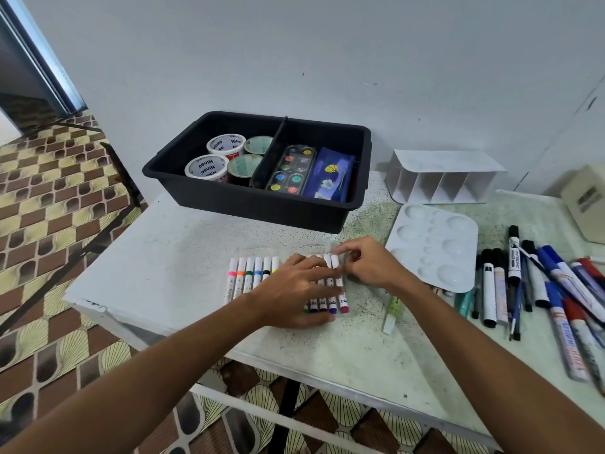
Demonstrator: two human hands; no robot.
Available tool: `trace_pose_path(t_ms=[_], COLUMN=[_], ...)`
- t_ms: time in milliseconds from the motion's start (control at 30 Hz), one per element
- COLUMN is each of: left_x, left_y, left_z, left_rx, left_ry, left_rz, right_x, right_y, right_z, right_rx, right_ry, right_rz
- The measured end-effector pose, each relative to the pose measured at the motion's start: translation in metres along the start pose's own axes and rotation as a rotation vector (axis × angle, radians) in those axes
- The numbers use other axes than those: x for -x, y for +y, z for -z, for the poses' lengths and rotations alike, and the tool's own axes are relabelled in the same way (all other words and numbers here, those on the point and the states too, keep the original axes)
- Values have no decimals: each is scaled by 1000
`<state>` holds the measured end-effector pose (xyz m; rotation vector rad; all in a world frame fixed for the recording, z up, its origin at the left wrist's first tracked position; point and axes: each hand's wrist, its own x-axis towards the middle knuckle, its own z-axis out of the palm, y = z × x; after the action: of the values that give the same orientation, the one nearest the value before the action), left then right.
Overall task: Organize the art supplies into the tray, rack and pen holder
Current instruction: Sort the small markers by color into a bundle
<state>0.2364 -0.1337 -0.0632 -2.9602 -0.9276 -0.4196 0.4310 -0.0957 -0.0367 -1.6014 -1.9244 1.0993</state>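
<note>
A clear pack of white colour markers (252,276) lies flat on the table in front of the black tray (262,204). My left hand (294,290) rests on the middle of the pack with its fingers spread over the markers. My right hand (366,263) is at the pack's right end, its fingers curled and pinching the pack's top edge by the last marker. The tray holds tape rolls (226,144) on the left and a watercolour palette (291,170) and a blue pencil case (330,175) on the right.
A white rack (438,175) with dividers stands at the back right. A white mixing palette (432,247) lies in front of it. Several loose whiteboard markers and pens (530,283) are heaped at the right. A green-white marker (393,312) lies near my right wrist. A beige box (586,198) sits far right.
</note>
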Motion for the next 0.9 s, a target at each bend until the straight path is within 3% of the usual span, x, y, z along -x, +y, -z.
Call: trace_pose_path(t_ms=[267,433,500,600,700,800,900], left_x=[5,17,35,71,97,107,116], left_y=[1,-4,-11,-25,-35,-44,-55], left_z=[-7,-2,2,12,18,23,33], left_rx=[44,78,76,55,-47,-85,0], left_ry=[29,45,67,-107,-287,-343,-316], left_rz=[67,132,222,432,507,535,637], right_x=[2,11,16,20,19,21,26], right_y=[7,1,4,9,10,6,2], right_z=[-2,-3,-2,-2,-5,-15,-32], right_rx=[-73,205,288,421,507,463,573], right_ry=[12,68,-47,-267,-359,-306,-214], right_rz=[-33,112,180,204,197,207,254])
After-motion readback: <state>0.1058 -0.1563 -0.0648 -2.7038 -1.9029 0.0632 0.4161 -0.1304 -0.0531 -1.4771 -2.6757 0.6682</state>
